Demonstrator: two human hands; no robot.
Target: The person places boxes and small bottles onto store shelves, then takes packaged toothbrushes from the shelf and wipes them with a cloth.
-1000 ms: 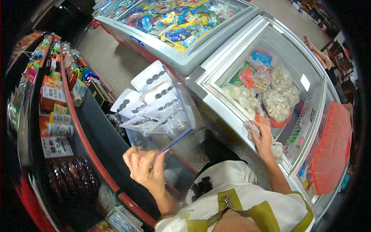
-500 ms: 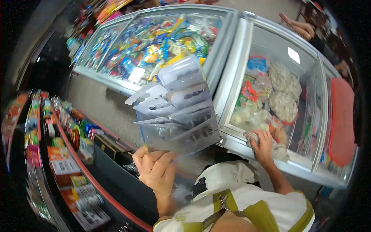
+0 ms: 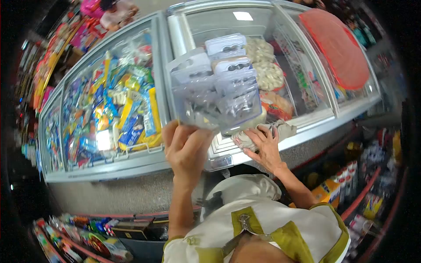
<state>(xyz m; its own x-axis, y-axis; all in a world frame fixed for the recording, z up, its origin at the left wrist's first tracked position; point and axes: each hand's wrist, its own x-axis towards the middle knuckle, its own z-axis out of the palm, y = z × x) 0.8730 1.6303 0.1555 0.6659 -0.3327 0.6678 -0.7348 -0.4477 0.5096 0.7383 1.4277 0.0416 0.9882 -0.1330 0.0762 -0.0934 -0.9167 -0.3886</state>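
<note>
My left hand (image 3: 186, 147) grips the near edge of a clear plastic box (image 3: 243, 118) and holds it up above the freezer front. Several white-topped cards or packets with hanger holes (image 3: 228, 46) stand in rows inside it; their contents are too blurred to name. Under my right hand (image 3: 266, 149) lies a crumpled greyish cloth (image 3: 285, 130) on the front rim of the glass-topped freezer (image 3: 307, 125). The fingers of that hand are bent over the cloth and press it down. Behind the box, part of the freezer's contents is hidden.
Bags of pale round food (image 3: 268, 75) lie in this freezer, and a red mesh cover (image 3: 335, 48) rests on its right end. A second freezer (image 3: 105, 168) full of colourful packets stands to the left. Stocked shelves (image 3: 127, 225) run behind me. A person (image 3: 117, 15) is at the far left.
My view has turned to the right. The box in my left hand has swung across from the left freezer to the front of the right one. My right hand stays on the cloth at the rim.
</note>
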